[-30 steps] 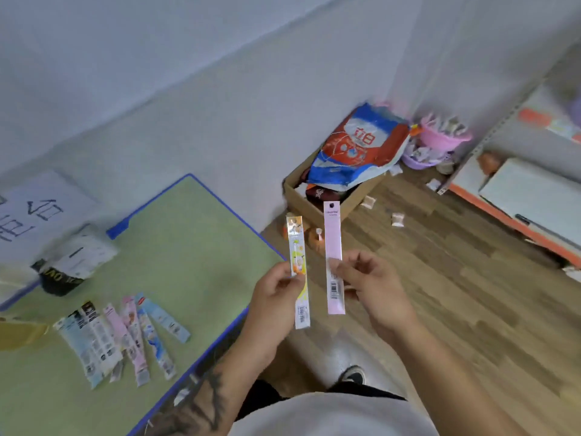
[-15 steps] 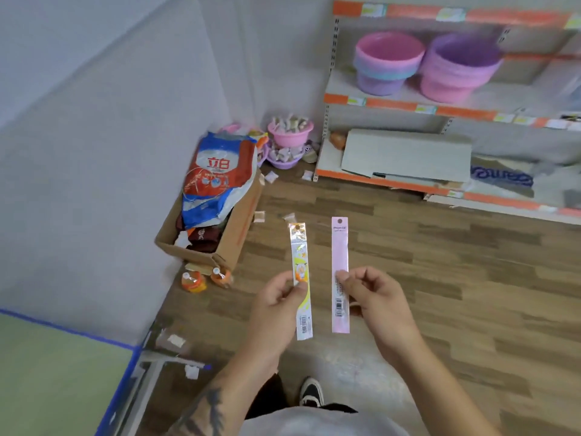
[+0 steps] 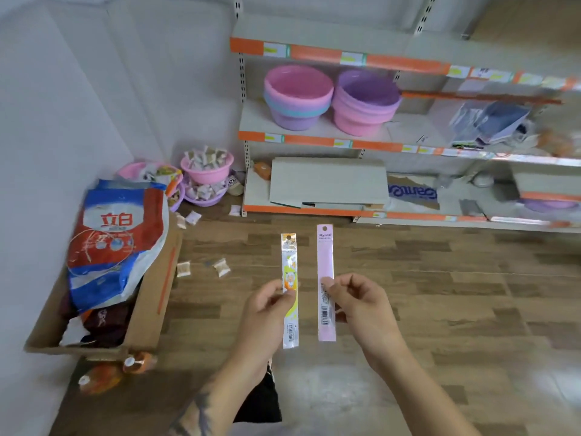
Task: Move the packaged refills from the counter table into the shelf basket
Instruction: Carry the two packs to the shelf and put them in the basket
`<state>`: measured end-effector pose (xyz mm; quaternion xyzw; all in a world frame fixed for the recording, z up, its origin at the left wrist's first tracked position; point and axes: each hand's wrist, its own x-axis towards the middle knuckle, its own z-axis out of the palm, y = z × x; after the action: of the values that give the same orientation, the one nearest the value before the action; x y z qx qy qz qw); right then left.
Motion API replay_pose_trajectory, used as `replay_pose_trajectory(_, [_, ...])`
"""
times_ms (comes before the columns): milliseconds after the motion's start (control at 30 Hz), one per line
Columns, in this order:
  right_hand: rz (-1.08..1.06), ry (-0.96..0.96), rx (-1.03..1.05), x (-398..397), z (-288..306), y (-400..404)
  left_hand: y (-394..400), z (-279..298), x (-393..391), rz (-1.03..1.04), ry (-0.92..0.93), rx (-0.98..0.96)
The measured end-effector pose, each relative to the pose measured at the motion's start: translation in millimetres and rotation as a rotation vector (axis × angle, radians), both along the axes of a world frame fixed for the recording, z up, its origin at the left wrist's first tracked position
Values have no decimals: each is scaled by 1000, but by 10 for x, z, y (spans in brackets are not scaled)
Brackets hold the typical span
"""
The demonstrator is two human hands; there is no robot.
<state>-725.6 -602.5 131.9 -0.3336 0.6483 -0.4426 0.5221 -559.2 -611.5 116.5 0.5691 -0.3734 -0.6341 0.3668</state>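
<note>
My left hand (image 3: 267, 313) pinches a narrow yellow-and-silver refill packet (image 3: 289, 265) near its middle, held upright. My right hand (image 3: 361, 303) pinches a long pink refill packet (image 3: 325, 256) the same way, a little to the right. Both packets hang in the air above the wooden floor. Ahead stands a shelf (image 3: 317, 141) with orange edge strips; on it sit a stack of pink and purple basins (image 3: 297, 96) and a second purple and pink stack (image 3: 366, 100). The counter table is out of view.
A cardboard box (image 3: 147, 309) with a red, white and blue bag (image 3: 116, 234) lies at the left by the wall. Small bowls of wrapped sweets (image 3: 207, 168) stand in the corner, with loose sweets on the floor. Flat cardboard (image 3: 327, 180) rests on the bottom shelf.
The view has swung right from the green counter table toward the shelf. Both hands still hold their packets in the same pose; the shelf and basins now fill the upper view.
</note>
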Motion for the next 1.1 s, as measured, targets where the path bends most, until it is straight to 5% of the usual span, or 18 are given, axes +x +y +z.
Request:
replay_pose_trajectory(600, [-144, -99, 27, -337, 173, -2388, -2752, 166, -402, -66, 29, -25])
replay_pose_trajectory(1100, [20, -137, -308, -1145, 1153, -5399, -5408, 1110, -1289, 87, 0, -392])
